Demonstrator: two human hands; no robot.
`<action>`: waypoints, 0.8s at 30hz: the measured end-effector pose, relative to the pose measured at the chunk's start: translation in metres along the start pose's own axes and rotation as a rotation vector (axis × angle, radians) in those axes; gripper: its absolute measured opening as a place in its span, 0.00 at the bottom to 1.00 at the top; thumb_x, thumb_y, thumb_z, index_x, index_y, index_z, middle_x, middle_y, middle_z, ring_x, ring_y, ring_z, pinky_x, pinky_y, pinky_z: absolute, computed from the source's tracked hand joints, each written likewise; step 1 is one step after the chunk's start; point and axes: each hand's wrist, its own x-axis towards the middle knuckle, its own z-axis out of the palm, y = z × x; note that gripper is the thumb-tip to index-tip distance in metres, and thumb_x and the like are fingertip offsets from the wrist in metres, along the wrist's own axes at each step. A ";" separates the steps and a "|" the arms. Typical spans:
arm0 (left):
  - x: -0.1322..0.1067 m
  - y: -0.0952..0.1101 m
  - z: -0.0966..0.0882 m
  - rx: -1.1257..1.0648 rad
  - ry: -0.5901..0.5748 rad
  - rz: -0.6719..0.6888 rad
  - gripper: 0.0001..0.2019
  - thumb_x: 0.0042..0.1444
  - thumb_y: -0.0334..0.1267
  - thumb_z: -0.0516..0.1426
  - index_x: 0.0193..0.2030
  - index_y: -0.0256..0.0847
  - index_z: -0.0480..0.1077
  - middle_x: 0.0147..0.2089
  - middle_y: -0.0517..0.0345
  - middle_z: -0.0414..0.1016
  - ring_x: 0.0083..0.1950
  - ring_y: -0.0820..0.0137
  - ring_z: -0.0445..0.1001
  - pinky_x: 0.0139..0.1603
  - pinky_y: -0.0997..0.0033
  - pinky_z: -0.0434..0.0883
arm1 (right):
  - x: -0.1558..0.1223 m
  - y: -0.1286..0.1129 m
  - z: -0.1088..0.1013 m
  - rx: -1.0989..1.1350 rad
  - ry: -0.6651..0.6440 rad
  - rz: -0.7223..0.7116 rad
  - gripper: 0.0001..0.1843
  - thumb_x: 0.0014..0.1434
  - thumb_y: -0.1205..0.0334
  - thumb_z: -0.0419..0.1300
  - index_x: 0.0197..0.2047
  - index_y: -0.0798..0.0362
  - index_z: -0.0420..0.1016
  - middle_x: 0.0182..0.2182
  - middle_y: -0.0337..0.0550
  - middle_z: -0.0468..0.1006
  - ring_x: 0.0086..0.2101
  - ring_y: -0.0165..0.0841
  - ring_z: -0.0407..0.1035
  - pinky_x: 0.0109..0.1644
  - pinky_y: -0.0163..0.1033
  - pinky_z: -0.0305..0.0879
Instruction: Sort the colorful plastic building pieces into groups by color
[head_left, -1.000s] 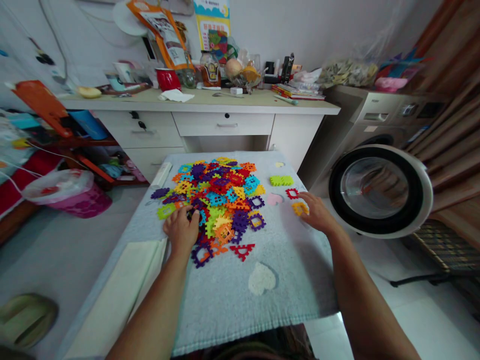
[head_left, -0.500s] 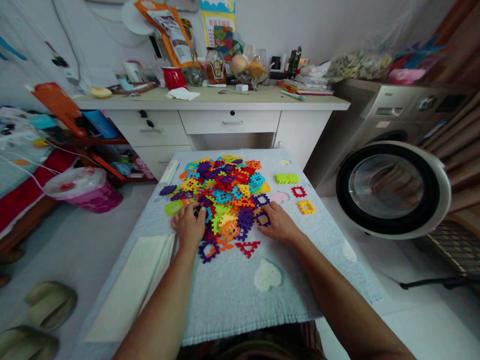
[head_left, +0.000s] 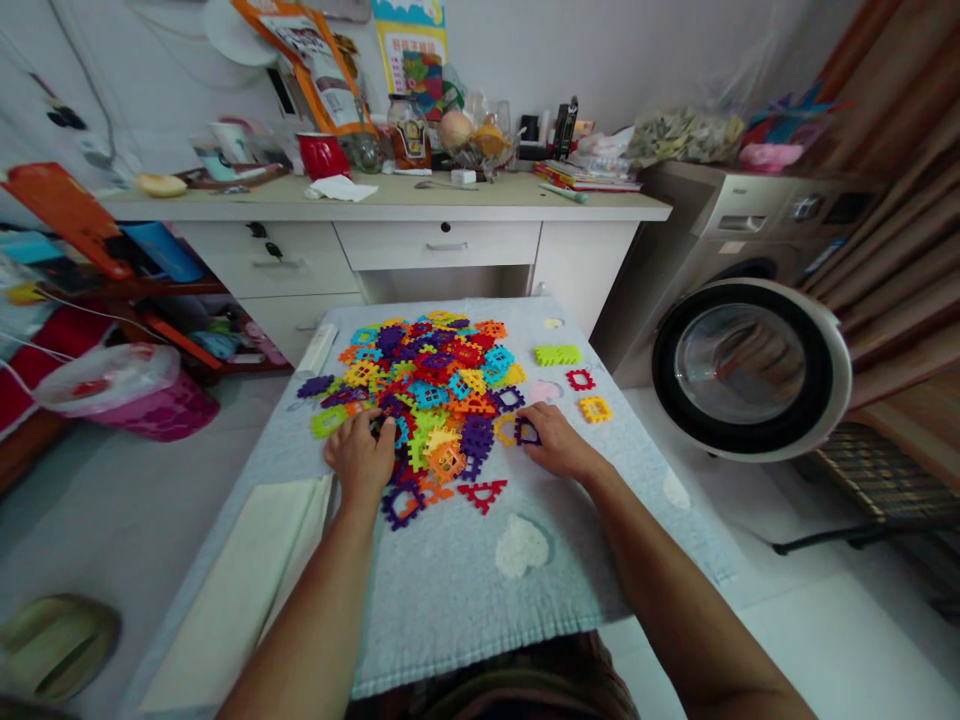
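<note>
A heap of colourful plastic interlocking pieces [head_left: 431,392] with notched edges lies on the cloth-covered table. At its right side, my right hand [head_left: 556,441] grips a purple square frame piece [head_left: 527,432] between thumb and fingers. Just left of that piece, a yellow frame piece [head_left: 504,431] rests at the heap's edge. My left hand [head_left: 360,452] is at the heap's left edge with curled fingers; a dark piece shows between thumb and fingers, mostly hidden. A red triangular piece [head_left: 484,494] and a purple frame piece [head_left: 403,505] lie at the near side.
To the right lie a lime piece [head_left: 558,355], a red square frame [head_left: 580,380] and a yellow one [head_left: 595,409]. A folded pale cloth [head_left: 232,590] covers the table's left side. Behind stands a cluttered desk [head_left: 480,205]; at right, a washing machine's open door [head_left: 750,370].
My right hand has drawn the purple frame piece slightly right, away from the heap, uncovering more of the yellow piece. My left hand stays at the heap's left edge. The camera view has shifted.
</note>
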 end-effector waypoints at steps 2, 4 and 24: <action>0.000 0.000 0.001 -0.003 0.005 0.008 0.21 0.64 0.49 0.50 0.56 0.43 0.73 0.59 0.43 0.73 0.64 0.51 0.65 0.67 0.47 0.56 | -0.006 0.008 -0.008 -0.009 0.043 -0.002 0.31 0.52 0.71 0.58 0.61 0.55 0.70 0.56 0.54 0.74 0.55 0.45 0.67 0.62 0.50 0.61; 0.000 -0.001 0.002 -0.007 0.015 0.014 0.21 0.63 0.49 0.50 0.56 0.44 0.73 0.59 0.44 0.73 0.63 0.52 0.65 0.67 0.48 0.56 | -0.018 0.022 -0.021 -0.033 0.101 0.015 0.34 0.51 0.73 0.57 0.63 0.54 0.68 0.59 0.53 0.73 0.57 0.45 0.66 0.64 0.52 0.60; 0.001 -0.001 0.002 0.011 0.011 0.024 0.21 0.63 0.49 0.51 0.56 0.43 0.74 0.58 0.44 0.73 0.62 0.51 0.66 0.66 0.48 0.57 | -0.094 0.086 -0.025 -0.065 0.199 0.246 0.31 0.47 0.78 0.52 0.53 0.53 0.76 0.55 0.52 0.72 0.56 0.41 0.69 0.65 0.46 0.62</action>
